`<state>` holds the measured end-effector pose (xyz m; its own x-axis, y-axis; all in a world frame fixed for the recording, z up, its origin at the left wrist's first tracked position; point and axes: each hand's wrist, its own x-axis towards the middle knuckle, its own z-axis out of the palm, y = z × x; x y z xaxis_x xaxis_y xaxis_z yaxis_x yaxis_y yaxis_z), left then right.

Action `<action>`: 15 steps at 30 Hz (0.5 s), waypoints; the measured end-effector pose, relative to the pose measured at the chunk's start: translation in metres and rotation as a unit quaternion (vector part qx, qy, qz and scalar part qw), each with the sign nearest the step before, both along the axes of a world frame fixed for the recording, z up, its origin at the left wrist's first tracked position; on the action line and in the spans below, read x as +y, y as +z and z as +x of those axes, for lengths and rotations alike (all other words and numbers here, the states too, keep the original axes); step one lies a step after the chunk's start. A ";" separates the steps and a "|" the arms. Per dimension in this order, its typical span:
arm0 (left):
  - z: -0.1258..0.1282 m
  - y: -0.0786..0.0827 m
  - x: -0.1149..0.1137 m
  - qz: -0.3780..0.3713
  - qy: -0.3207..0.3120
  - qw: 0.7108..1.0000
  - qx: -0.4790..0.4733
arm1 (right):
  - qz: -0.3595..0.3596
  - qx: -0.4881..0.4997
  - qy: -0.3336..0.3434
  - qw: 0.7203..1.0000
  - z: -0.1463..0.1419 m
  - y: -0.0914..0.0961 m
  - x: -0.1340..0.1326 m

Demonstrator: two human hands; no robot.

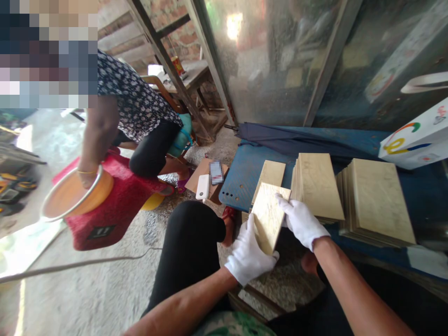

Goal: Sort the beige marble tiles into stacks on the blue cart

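"That blue board [241,182] holds tile stacks [376,200]. Where's the loose tile [268,217]?"

"Between the gloved left hand [248,254] and right hand [301,221], fingers closed on its edges. A slipping glove could drop it onto the concrete floor [105,280]."

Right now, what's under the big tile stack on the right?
A blue board lies under the tile stack; the board's surface beneath the stack is covered, so it cannot be seen.

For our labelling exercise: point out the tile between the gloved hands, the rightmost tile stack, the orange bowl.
Tile [269,218], head view, its face.
Rightmost stack [381,200], head view, top tile.
Orange bowl [75,196], head view, inner surface.
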<state>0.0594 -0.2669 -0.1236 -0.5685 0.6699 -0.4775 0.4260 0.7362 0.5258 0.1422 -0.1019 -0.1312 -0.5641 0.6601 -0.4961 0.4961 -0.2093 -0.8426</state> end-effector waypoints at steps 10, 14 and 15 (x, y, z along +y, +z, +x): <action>-0.008 0.008 0.019 -0.044 0.049 0.998 0.010 | -0.028 -0.004 -0.015 0.999 0.002 0.003 -0.006; -0.044 0.032 0.040 0.048 0.060 0.987 0.140 | 0.000 0.032 0.015 0.999 -0.001 0.008 -0.011; -0.056 0.038 0.046 0.090 0.015 0.982 0.164 | -0.002 0.048 0.022 0.999 -0.003 0.009 -0.013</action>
